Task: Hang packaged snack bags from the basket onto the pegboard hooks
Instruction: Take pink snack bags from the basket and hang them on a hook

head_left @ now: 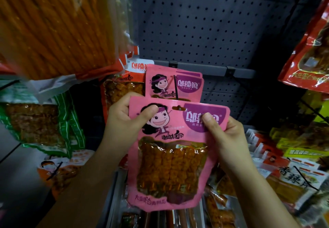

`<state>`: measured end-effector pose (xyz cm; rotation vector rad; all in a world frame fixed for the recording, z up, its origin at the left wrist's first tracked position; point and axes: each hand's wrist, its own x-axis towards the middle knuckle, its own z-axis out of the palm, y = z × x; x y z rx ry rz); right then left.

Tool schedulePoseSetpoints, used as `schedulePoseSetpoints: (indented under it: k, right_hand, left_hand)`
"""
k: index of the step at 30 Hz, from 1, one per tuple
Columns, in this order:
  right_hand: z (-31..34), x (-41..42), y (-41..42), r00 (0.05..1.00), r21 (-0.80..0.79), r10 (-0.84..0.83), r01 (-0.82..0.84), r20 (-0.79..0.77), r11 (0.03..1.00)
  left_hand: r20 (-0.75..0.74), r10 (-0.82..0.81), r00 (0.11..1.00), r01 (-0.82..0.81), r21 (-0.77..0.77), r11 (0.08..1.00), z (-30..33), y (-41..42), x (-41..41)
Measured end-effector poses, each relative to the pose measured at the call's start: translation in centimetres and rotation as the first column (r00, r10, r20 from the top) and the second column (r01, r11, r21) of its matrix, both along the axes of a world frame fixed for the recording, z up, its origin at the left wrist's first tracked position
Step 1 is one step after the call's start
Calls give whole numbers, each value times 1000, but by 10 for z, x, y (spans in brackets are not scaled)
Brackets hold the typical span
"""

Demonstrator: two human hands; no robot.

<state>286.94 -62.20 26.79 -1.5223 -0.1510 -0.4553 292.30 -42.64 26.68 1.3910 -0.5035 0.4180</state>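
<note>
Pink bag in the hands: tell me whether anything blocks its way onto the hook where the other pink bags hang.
Nothing visible blocks it. Both the left hand and right hand grip the pink bag by its top, hang hole uncovered. The black hook juts out just above it, tip free, over the hung pink bags.

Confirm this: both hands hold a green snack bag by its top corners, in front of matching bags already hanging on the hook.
Wrong colour. The head view shows the left hand and right hand holding a pink snack bag, matching the pink bags already hanging.
</note>
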Motion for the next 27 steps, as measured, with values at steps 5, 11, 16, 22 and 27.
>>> schedulePoseSetpoints:
  k: [5,11,16,22,27]
  right_hand:
    - [-9,4,-2,997,-13,-17,16,-70,1000]
    - [-17,12,-10,995,-35,-25,22,-94,999]
    - [-19,29,-16,995,-90,-33,25,-93,996]
    - [-12,79,-24,972,-221,-207,179,-114,959]
    - [-10,121,-26,919,-369,-388,337,-72,866]
  left_hand:
    - [-49,-20,999,19,-11,1000,-11,-2,3]
    - [-84,-85,993,87,20,996,-27,0,15]
    - [-127,-31,991,41,78,996,-39,2,35]
    - [-208,122,970,-82,191,978,-36,-12,84]
    - [-171,340,925,-271,334,903,-30,-24,120]
